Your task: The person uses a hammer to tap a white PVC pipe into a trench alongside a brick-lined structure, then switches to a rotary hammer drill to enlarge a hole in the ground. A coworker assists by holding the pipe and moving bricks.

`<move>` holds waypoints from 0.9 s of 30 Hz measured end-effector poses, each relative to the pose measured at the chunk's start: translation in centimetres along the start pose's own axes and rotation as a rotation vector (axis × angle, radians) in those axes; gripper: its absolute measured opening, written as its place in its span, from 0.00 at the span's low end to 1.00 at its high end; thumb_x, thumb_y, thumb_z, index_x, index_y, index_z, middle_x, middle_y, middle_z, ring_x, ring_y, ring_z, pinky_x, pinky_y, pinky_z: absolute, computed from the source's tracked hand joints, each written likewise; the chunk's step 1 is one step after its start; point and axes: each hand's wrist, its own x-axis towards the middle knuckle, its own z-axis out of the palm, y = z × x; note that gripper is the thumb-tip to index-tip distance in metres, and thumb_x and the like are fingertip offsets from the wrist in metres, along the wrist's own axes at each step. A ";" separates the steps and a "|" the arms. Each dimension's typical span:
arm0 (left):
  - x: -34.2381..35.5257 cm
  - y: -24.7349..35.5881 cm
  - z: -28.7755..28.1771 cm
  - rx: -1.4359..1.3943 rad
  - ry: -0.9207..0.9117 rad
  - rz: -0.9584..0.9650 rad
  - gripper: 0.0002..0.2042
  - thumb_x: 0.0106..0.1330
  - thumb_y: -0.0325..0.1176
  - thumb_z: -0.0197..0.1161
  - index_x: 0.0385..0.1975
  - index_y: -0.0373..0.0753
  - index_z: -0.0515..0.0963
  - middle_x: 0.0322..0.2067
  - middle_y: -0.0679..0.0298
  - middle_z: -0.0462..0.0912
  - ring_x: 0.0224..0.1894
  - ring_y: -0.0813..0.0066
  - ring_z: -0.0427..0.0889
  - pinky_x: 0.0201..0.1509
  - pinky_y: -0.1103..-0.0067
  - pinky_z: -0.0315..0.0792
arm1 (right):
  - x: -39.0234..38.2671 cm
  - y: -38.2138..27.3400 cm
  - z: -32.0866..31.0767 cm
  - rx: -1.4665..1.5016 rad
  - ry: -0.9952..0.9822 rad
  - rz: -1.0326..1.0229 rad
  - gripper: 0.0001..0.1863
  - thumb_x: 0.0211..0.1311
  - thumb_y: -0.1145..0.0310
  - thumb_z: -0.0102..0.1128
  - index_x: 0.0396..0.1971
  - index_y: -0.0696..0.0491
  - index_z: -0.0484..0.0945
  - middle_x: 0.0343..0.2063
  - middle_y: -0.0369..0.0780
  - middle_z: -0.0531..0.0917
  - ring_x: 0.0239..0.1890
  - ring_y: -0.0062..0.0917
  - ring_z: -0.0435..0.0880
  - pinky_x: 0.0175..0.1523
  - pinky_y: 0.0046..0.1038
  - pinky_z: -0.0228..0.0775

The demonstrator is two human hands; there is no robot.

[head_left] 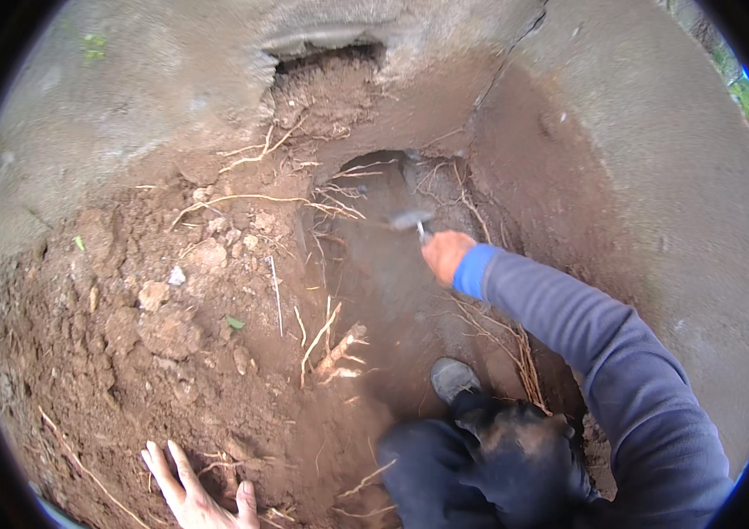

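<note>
My right hand (447,254) reaches down into a dug pit, closed round the handle of a small trowel (411,219). The trowel's metal blade is blurred and points toward the pit's far left. Smooth grey-brown mud (376,273) covers the pit's bottom below it. At the lower left, my left hand (203,502) rests with spread fingers on the heaped soil (163,388) and holds nothing. A thick broken root (337,354) sticks out of the pit's left edge, between my two hands.
Thin roots (339,203) hang over the pit's left rim, and a bundle of roots (529,370) runs along its right side. A cracked concrete wall (656,167) surrounds the far side, with a hole (326,57) at the top. My shoe (454,378) stands in the pit.
</note>
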 end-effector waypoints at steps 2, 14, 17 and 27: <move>-0.3 0.0 -0.1 0.004 0.014 0.002 0.43 0.54 0.49 0.68 0.67 0.32 0.58 0.68 0.39 0.53 0.71 0.39 0.50 0.72 0.58 0.51 | -3.3 -0.4 -2.8 -0.026 -0.168 -0.010 0.11 0.49 0.72 0.60 0.35 0.56 0.83 0.35 0.50 0.85 0.40 0.43 0.85 0.46 0.39 0.78; 0.2 0.8 -0.6 0.027 -0.038 -0.021 0.46 0.52 0.50 0.70 0.67 0.32 0.57 0.68 0.38 0.51 0.71 0.38 0.48 0.73 0.58 0.50 | 10.4 -1.2 -6.1 0.104 0.299 0.153 0.09 0.50 0.72 0.60 0.32 0.56 0.83 0.34 0.48 0.85 0.41 0.41 0.86 0.45 0.38 0.79; 0.7 0.9 -0.5 0.022 -0.068 -0.055 0.46 0.52 0.50 0.69 0.68 0.32 0.57 0.69 0.38 0.50 0.71 0.38 0.48 0.73 0.58 0.50 | 12.5 -1.6 -1.9 0.091 0.249 0.104 0.09 0.50 0.72 0.60 0.32 0.55 0.84 0.34 0.47 0.86 0.40 0.41 0.86 0.45 0.38 0.79; -1.0 0.5 -0.1 0.014 0.037 -0.084 0.47 0.44 0.45 0.69 0.65 0.27 0.60 0.70 0.43 0.50 0.72 0.44 0.48 0.74 0.61 0.48 | -7.1 -1.5 2.6 0.192 0.155 -0.090 0.13 0.56 0.69 0.56 0.40 0.59 0.79 0.32 0.49 0.84 0.36 0.36 0.86 0.38 0.40 0.79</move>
